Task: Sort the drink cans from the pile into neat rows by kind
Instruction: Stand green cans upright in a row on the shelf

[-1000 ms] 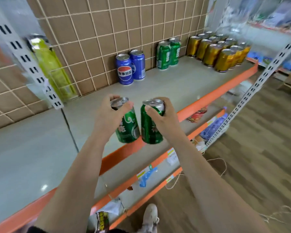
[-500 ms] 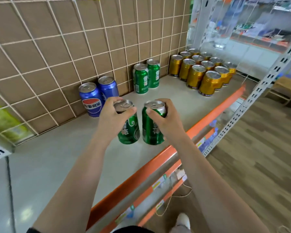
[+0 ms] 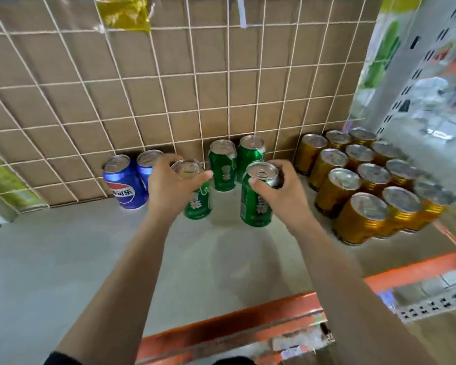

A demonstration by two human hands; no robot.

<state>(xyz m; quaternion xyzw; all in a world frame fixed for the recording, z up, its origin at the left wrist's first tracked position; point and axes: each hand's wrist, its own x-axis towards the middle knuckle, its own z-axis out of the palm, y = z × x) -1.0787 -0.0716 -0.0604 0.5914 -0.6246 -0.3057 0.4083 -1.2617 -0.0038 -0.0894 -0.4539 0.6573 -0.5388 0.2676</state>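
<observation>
My left hand (image 3: 170, 187) grips a green can (image 3: 199, 204) by its top, low over the grey shelf (image 3: 90, 259). My right hand (image 3: 282, 192) grips a second green can (image 3: 256, 206) the same way, a short gap to the right. Both cans are upright and sit just in front of two green cans (image 3: 223, 167) standing against the back grid. Two blue cans (image 3: 121, 180) stand to the left of them. A block of several gold cans (image 3: 358, 185) stands in rows at the right.
A wire grid over brown board (image 3: 169, 88) closes the back of the shelf. The orange front lip (image 3: 248, 325) runs below my arms. A white slotted upright (image 3: 406, 101) stands at the right. Yellow-green packs (image 3: 5, 180) hang at the far left.
Both hands have carried their green cans forward and down to the shelf, close in front of the two green cans at the back. The view has swung toward the back grid.
</observation>
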